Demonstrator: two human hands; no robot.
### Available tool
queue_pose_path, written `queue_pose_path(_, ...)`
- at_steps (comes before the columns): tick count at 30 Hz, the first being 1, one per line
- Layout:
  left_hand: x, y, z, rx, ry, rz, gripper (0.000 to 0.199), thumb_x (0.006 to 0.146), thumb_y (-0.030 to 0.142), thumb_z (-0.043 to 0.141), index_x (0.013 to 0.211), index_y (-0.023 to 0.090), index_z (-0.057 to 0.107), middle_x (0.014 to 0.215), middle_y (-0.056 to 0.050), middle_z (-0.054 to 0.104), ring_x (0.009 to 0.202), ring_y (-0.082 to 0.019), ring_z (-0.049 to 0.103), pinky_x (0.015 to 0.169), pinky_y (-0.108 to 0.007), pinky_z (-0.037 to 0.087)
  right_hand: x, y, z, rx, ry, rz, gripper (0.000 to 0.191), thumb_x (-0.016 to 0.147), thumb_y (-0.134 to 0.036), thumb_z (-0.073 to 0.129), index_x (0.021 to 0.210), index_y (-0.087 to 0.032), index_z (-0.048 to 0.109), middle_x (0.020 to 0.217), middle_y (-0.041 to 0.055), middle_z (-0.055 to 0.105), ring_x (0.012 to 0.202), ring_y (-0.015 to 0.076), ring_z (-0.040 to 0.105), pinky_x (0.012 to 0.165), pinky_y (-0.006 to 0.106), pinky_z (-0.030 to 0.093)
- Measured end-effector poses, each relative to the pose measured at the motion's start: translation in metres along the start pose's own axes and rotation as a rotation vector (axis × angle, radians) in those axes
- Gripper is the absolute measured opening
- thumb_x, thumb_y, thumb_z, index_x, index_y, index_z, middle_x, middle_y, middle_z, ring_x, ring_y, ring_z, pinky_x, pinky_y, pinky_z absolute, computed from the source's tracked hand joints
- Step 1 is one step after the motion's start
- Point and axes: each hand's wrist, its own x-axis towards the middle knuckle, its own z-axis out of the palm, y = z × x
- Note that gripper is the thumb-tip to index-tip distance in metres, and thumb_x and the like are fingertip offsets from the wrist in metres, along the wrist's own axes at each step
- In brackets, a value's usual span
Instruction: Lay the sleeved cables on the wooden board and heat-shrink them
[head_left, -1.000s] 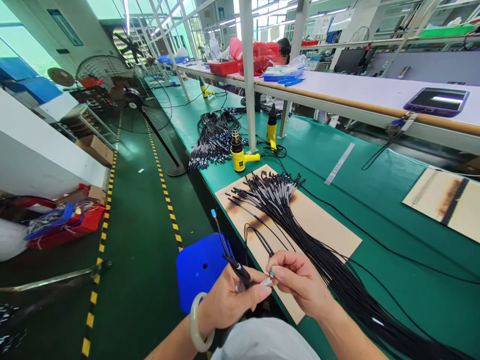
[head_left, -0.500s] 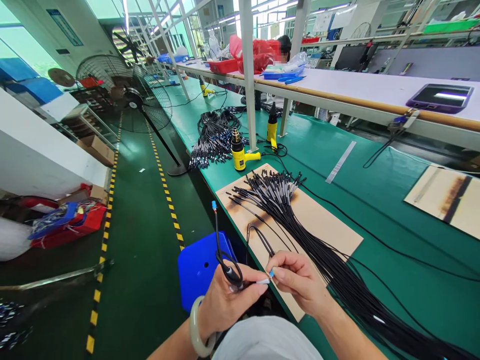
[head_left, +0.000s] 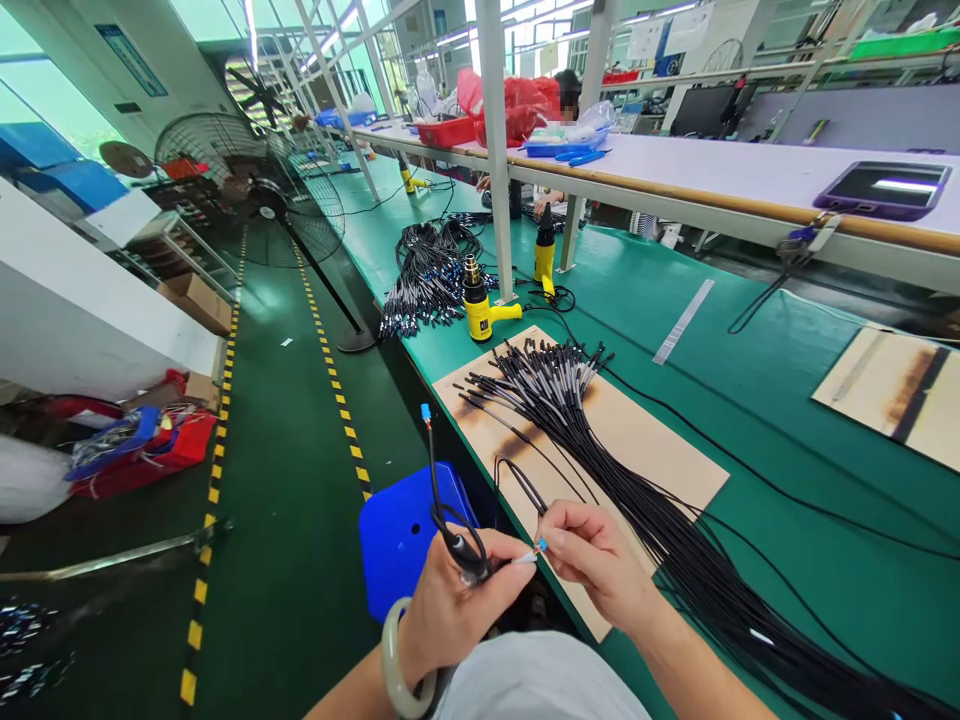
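My left hand (head_left: 465, 600) is closed on a black cable (head_left: 433, 475), whose loop rises above the fingers and ends in a blue connector (head_left: 427, 412). Between its thumb and forefinger is a small white piece (head_left: 526, 560), possibly a sleeve. My right hand (head_left: 600, 560) pinches a second small blue connector (head_left: 541, 545), right at the white piece; thin coloured wires show between the two. Beside the right hand lies a thick bundle of black cables (head_left: 622, 480) across a scorched tan board (head_left: 480, 420). The fingers partly hide both small parts.
Two yellow heat guns (head_left: 478, 315) stand on the green bench (head_left: 675, 400) near a white post (head_left: 495, 150). Behind them is another cable pile (head_left: 427, 280). A blue stool (head_left: 405, 545) stands left of the bench; a floor fan (head_left: 277, 205) is farther off. A person sits beyond the shelf.
Both hands stay nearly in place. The white piece has tilted slightly, and more of the coloured wires beside the blue connector now shows. Another person's hands have appeared under the far shelf.
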Motion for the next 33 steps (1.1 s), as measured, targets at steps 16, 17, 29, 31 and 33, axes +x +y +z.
queue_pose_path(16, -0.0007, -0.0057, 0.0030, -0.259, -0.107, -0.218, 0.057, 0.081, 0.064, 0.053, 0.079, 0.010, 0.070, 0.043, 0.002, 0.046, 0.037, -0.006, 0.040, 0.041, -0.019, 0.030, 0.0001, 0.0043, 0.0001, -0.124, -0.001, -0.051, 0.044, 0.085, -0.054, 0.057, 0.065, -0.017, 0.046, 0.052, -0.0075, 0.031, 0.047, 0.0047, 0.022, 0.044, 0.022, 0.015)
queue_pose_path(17, -0.0009, -0.0057, 0.0030, -0.260, -0.102, -0.221, 0.056, 0.081, 0.064, 0.054, 0.079, 0.010, 0.070, 0.043, 0.002, 0.046, 0.038, -0.007, 0.040, 0.041, -0.019, 0.030, 0.0001, 0.0048, -0.0001, -0.120, -0.005, -0.054, 0.044, 0.085, -0.054, 0.057, 0.065, -0.017, 0.046, 0.053, -0.0074, 0.031, 0.047, 0.0047, 0.022, 0.044, 0.022, 0.015)
queue_pose_path(29, -0.0017, -0.0069, 0.0020, -0.251, -0.106, -0.202, 0.051, 0.082, 0.060, 0.054, 0.079, 0.012, 0.070, 0.044, 0.002, 0.047, 0.039, -0.006, 0.040, 0.043, -0.018, 0.032, 0.0006, 0.0057, 0.0009, -0.063, -0.029, -0.081, 0.040, 0.085, -0.050, 0.060, 0.068, -0.015, 0.049, 0.053, -0.0067, 0.035, 0.046, 0.0038, 0.024, 0.043, 0.020, 0.015)
queue_pose_path(31, -0.0019, -0.0075, 0.0014, -0.248, -0.104, -0.194, 0.050, 0.083, 0.059, 0.054, 0.080, 0.012, 0.070, 0.045, 0.002, 0.048, 0.039, -0.006, 0.041, 0.043, -0.018, 0.032, 0.0005, 0.0047, 0.0016, -0.055, -0.026, -0.079, 0.040, 0.084, -0.050, 0.061, 0.067, -0.015, 0.050, 0.053, -0.0067, 0.035, 0.046, 0.0038, 0.025, 0.043, 0.020, 0.016)
queue_pose_path(33, -0.0023, -0.0077, 0.0009, -0.249, -0.101, -0.191, 0.049, 0.083, 0.058, 0.055, 0.079, 0.011, 0.070, 0.045, 0.002, 0.048, 0.039, -0.006, 0.041, 0.043, -0.018, 0.032, 0.0003, 0.0037, 0.0025, -0.042, -0.032, -0.075, 0.040, 0.083, -0.050, 0.062, 0.068, -0.015, 0.050, 0.052, -0.0070, 0.035, 0.046, 0.0037, 0.024, 0.043, 0.020, 0.015)
